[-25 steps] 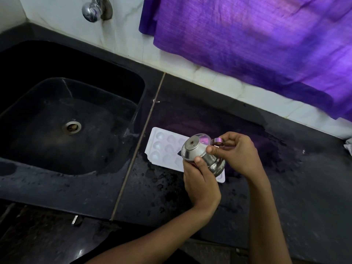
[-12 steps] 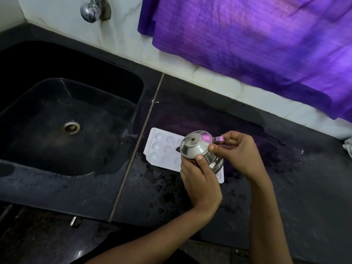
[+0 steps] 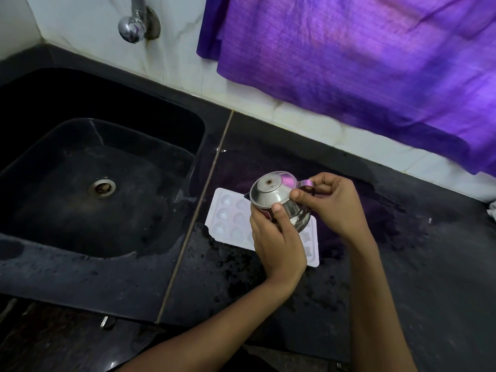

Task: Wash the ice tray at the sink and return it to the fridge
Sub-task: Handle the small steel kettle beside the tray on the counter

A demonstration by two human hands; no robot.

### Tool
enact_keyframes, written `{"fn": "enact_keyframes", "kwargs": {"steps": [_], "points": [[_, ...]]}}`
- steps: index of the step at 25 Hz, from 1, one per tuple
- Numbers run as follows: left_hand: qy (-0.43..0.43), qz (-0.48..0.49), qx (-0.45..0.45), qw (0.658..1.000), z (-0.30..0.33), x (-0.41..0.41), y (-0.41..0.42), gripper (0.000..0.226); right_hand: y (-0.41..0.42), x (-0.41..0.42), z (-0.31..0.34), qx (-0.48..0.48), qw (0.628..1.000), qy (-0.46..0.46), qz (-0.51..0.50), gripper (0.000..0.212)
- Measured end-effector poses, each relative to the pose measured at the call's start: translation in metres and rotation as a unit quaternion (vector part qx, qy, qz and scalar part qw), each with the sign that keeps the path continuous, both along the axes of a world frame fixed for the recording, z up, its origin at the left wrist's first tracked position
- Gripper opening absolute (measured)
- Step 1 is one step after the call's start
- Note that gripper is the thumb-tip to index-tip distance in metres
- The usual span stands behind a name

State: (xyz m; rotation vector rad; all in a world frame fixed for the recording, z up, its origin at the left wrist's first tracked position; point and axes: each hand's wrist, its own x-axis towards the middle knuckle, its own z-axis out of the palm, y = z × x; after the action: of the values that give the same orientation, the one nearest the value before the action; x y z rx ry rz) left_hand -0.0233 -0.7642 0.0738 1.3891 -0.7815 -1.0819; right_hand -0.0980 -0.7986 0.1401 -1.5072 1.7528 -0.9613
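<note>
Nothing has shifted: left hand (image 3: 277, 245) and right hand (image 3: 331, 208) both grip the jug (image 3: 276, 200), tilted over the tray (image 3: 228, 218) on the desk (image 3: 402, 264); sink (image 3: 80, 183) left.

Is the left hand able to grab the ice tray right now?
Probably not yet. The left hand is wrapped around the steel jug, held with the right hand above the ice tray. It must let go first.

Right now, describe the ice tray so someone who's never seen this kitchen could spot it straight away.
Start at the black sink and cross the thin seam in the counter to its right. Just past that seam a flat white ice tray lies on the wet dark stone, partly hidden beneath both hands and the steel jug they hold. It is the only white, dimpled thing there, with rows of rounded hollows.
</note>
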Motion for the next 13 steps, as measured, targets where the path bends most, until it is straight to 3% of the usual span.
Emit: {"fn": "enact_keyframes", "kwargs": {"steps": [7, 13], "points": [[0.037, -0.013, 0.038, 0.998, -0.009, 0.01, -0.023, 0.042, -0.022, 0.016, -0.002, -0.002, 0.996, 0.09, -0.003, 0.05], [0.049, -0.025, 0.06, 0.997, -0.014, 0.012, -0.028, 0.043, -0.031, 0.017, -0.007, 0.004, 0.991, 0.133, -0.01, 0.036]]}}
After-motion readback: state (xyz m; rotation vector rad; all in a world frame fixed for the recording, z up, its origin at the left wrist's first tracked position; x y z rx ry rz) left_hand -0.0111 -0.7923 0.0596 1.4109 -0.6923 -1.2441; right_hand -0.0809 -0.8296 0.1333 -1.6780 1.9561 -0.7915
